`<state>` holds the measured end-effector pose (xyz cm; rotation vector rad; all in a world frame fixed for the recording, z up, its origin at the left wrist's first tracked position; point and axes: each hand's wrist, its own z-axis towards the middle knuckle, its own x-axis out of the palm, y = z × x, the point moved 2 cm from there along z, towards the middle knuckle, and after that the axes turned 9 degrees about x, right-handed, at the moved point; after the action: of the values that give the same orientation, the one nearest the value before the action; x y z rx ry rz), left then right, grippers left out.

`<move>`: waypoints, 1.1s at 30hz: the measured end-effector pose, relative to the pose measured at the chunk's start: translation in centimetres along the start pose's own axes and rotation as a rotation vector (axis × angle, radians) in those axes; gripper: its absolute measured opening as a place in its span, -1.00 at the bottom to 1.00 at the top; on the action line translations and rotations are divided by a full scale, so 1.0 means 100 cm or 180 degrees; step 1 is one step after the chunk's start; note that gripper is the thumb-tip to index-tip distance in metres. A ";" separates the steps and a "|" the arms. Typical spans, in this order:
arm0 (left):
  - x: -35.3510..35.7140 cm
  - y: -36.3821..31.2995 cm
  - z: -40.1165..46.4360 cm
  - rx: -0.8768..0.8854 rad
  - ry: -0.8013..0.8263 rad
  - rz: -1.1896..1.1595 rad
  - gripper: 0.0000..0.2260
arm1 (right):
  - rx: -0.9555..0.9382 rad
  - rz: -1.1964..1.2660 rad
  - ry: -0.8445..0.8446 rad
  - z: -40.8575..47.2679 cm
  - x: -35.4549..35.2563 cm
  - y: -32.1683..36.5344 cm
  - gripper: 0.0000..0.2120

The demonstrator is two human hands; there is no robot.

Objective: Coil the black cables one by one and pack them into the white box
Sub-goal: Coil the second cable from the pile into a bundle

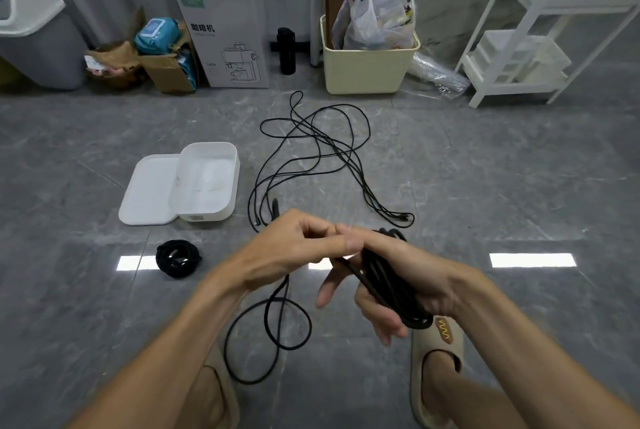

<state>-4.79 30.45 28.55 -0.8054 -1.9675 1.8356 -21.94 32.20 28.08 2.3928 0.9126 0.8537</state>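
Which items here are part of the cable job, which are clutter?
Job: cable being coiled, in right hand and left hand; finished coil; loose cables; white box; lid.
Clutter: coffee machine carton; black bottle; cream bin; white shelf.

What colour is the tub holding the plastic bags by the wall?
Pale cream-yellow tub, clearest in the head view, the only one.
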 end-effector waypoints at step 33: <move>0.057 0.026 0.009 -0.0981 0.0195 -0.2531 -0.17 | -0.3080 0.2994 0.0052 -0.017 -0.033 0.019 -0.44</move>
<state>-9.32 33.21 25.09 -0.0893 -2.1195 1.0508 -24.25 28.87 29.11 1.7990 -0.6400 1.2288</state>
